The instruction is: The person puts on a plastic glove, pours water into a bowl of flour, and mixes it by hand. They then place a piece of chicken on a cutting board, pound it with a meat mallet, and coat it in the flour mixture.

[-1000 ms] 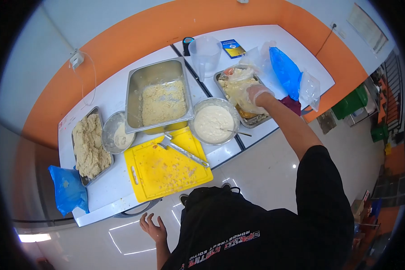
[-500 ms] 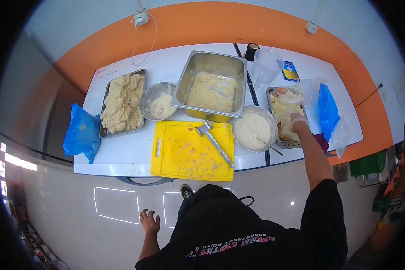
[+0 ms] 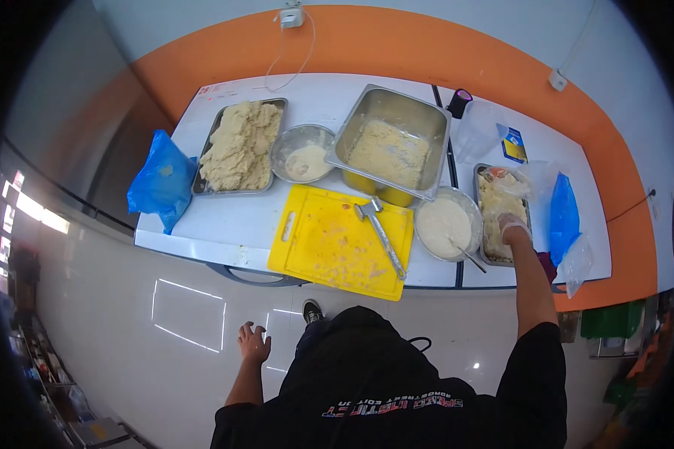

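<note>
My right hand [image 3: 513, 227], in a clear plastic glove, reaches into a metal tray [image 3: 530, 217] of pale, flour-coated food pieces [image 3: 502, 196]. Its fingers are curled down among the pieces, and what they hold is hidden. To the left of that tray stands a bowl of white batter [image 3: 443, 224] with a spoon [image 3: 468, 254] leaning in it. My left hand [image 3: 254, 343] hangs bare above the floor, away from the table, fingers apart with nothing in them.
A yellow cutting board [image 3: 318, 251] with food scraps carries a metal meat mallet [image 3: 382, 238]. Behind it are a deep steel pan [image 3: 352, 112], a flour bowl [image 3: 281, 153] and a heaped tray of crumbly coating [image 3: 240, 146]. Blue bags [image 3: 161, 183] lie at the sides.
The camera view has turned, so the table appears shifted right. My right hand has moved slightly nearer within the tray. My left hand still hangs beside my body.
</note>
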The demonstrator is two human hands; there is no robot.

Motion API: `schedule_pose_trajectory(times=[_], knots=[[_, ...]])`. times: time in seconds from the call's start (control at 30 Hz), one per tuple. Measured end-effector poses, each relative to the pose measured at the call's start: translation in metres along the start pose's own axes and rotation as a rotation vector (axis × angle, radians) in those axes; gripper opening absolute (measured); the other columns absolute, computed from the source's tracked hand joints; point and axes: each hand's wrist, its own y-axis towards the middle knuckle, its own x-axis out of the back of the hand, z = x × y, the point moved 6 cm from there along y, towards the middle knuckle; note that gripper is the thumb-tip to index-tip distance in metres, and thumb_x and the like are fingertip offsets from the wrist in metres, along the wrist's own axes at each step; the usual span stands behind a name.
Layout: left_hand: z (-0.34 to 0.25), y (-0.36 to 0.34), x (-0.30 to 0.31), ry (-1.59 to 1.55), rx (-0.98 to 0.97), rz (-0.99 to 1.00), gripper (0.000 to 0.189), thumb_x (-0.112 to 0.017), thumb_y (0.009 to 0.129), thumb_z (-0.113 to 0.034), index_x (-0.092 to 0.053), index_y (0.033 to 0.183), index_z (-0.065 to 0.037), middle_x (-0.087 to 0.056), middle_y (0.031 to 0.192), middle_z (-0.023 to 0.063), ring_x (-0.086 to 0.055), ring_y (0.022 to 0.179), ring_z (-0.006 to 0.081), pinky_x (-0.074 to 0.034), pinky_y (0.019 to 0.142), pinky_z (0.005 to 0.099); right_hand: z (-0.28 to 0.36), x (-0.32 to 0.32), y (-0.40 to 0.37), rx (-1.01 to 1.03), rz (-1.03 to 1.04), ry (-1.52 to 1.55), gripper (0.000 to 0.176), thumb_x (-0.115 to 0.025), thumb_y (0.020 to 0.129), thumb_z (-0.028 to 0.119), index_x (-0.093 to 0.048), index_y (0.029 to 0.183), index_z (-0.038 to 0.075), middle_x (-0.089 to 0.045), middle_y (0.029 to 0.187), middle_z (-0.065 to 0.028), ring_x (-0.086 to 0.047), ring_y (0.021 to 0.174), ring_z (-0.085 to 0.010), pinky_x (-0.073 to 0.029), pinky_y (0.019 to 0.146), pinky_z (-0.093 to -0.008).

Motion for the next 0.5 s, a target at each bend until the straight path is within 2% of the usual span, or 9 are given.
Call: schedule_pose_trajectory(times=[0.17,0.23,0.33,0.37,0.43,0.47,0.5], knots=[[0.0,-0.003,0.001,-0.042,0.011,0.004,0.031,-0.07,0.08,-0.026,-0.063,0.108,-0.016,-0.041,0.134,0.0128,-0.033,0.13,0.0343,-0.035,0.1,0.0497,-0.003,0.029,-0.02,-0.001,-0.028,-0.032,0.043,-0.072,0.066,0.005,-0.06,0.106,-0.002,-0.064,0.108,-0.0226,-0.063,0.105,-0.0342,-0.052,0.09,-0.0372],[0.009,-0.008,-0.002,-0.053,0.034,0.024,0.029,-0.07,0.08,-0.026,-0.063,0.107,-0.016,-0.041,0.133,0.0132,-0.033,0.13,0.0343,-0.035,0.101,0.0503,-0.006,0.039,-0.027,0.126,-0.055,-0.169,0.035,-0.07,0.069,0.005,-0.063,0.102,-0.002,-0.065,0.105,-0.0226,-0.063,0.103,-0.0337,-0.052,0.088,-0.0391],[0.023,-0.011,-0.009,-0.019,0.046,0.009,0.028,-0.07,0.081,-0.024,-0.062,0.106,-0.014,-0.042,0.132,0.014,-0.034,0.13,0.0357,-0.036,0.1,0.052,-0.023,0.058,-0.046,-0.017,-0.1,0.041,0.022,-0.061,0.079,0.014,-0.068,0.097,0.004,-0.066,0.105,-0.021,-0.063,0.101,-0.0353,-0.051,0.087,-0.0415],[0.022,-0.01,-0.01,-0.008,0.0,0.02,0.028,-0.07,0.081,-0.024,-0.062,0.106,-0.014,-0.042,0.132,0.014,-0.034,0.13,0.0357,-0.036,0.1,0.052,-0.018,0.08,-0.067,-0.065,-0.128,0.106,0.022,-0.057,0.082,0.018,-0.069,0.096,0.006,-0.066,0.105,-0.0203,-0.064,0.1,-0.0355,-0.051,0.087,-0.0422],[0.029,-0.011,-0.006,-0.073,0.091,0.005,0.026,-0.069,0.081,-0.02,-0.061,0.104,-0.013,-0.041,0.131,0.015,-0.035,0.128,0.0372,-0.037,0.099,0.0531,-0.026,0.096,-0.087,-0.143,-0.184,0.228,0.026,-0.051,0.086,0.021,-0.07,0.098,0.009,-0.067,0.105,-0.0189,-0.064,0.099,-0.0359,-0.051,0.086,-0.0438],[0.027,-0.009,-0.009,-0.063,0.041,0.022,0.026,-0.069,0.081,-0.02,-0.061,0.104,-0.013,-0.041,0.131,0.015,-0.035,0.128,0.0372,-0.037,0.099,0.0531,-0.035,0.097,-0.09,-0.127,-0.236,0.273,0.025,-0.053,0.086,0.022,-0.07,0.098,0.008,-0.068,0.102,-0.0188,-0.065,0.094,-0.0356,-0.051,0.084,-0.0432],[0.031,-0.007,-0.007,-0.084,0.032,-0.052,0.025,-0.069,0.081,-0.018,-0.061,0.104,-0.012,-0.042,0.13,0.0154,-0.037,0.125,0.0378,-0.038,0.098,0.0535,-0.043,0.096,-0.093,-0.108,-0.29,0.317,0.025,-0.056,0.085,0.022,-0.07,0.099,0.007,-0.069,0.099,-0.0187,-0.066,0.09,-0.0353,-0.052,0.081,-0.0425]])
